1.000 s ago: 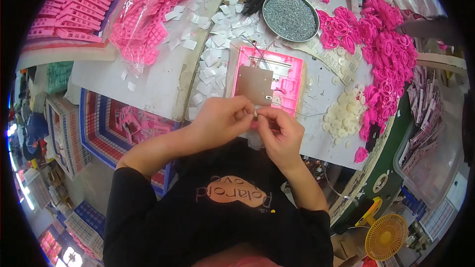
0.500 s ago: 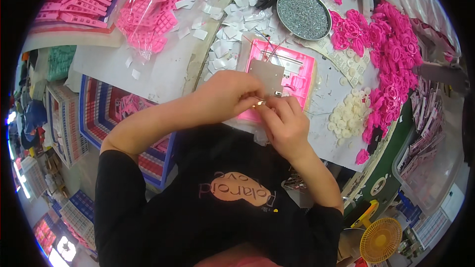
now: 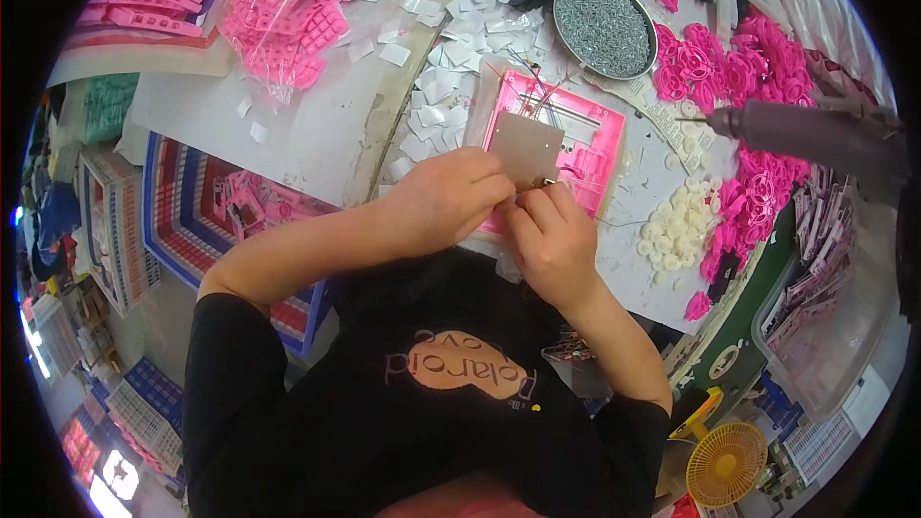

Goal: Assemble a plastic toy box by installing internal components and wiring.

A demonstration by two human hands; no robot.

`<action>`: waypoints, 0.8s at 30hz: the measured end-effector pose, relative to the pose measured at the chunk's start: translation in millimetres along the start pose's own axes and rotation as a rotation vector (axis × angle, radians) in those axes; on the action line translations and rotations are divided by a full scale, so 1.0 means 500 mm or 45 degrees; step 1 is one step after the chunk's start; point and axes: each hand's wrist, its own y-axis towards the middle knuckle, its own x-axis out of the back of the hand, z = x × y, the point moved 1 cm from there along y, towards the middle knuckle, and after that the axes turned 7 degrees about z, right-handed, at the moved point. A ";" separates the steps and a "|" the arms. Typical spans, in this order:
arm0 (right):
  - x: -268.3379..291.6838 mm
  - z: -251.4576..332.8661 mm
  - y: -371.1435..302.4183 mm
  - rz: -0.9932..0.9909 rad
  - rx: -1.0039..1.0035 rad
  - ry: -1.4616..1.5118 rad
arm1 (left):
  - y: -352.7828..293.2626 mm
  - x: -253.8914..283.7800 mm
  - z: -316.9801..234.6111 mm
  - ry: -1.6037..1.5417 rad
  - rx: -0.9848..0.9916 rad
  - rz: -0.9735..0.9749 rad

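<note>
A pink plastic housing [image 3: 602,146] lies on the worktable with a flat grey-brown board [image 3: 526,147] over its left part. Thin coloured wires [image 3: 539,101] rise from its far side. At the near edge of the board, my left hand [image 3: 451,197] is closed in a pinch. My right hand [image 3: 556,245] pinches right beside it, the fingertips of both almost meeting. Whatever sits between the fingers is hidden. A thin wire runs rightward from near my right hand.
A round metal dish of screws [image 3: 604,29] stands beyond the housing. White round plastic pieces [image 3: 676,230] and pink plastic parts [image 3: 758,173] lie to the right, under a dark powered screwdriver [image 3: 806,134]. White paper squares [image 3: 436,86] and bagged pink keypads [image 3: 288,24] lie left. Below sits a blue crate [image 3: 158,221].
The small shiny piece between my fingertips no longer shows. My left hand has turned slightly, and the screwdriver reaches farther into view from the right. The whole view has shifted a little.
</note>
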 end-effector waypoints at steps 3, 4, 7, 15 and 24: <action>0.011 0.007 0.000 0.129 -0.078 0.018 | 0.000 -0.003 0.002 -0.023 0.003 -0.024; 0.018 0.008 -0.001 0.167 -0.090 0.053 | 0.001 -0.003 0.004 -0.039 0.030 -0.020; 0.032 0.010 -0.007 0.250 -0.102 0.128 | 0.009 0.006 0.006 -0.300 0.348 -0.017; 0.024 0.018 -0.022 0.202 -0.155 0.156 | -0.056 0.046 -0.030 0.062 0.261 -0.187; 0.027 0.020 -0.011 0.307 -0.098 0.034 | -0.011 0.072 0.032 -0.614 0.682 -0.188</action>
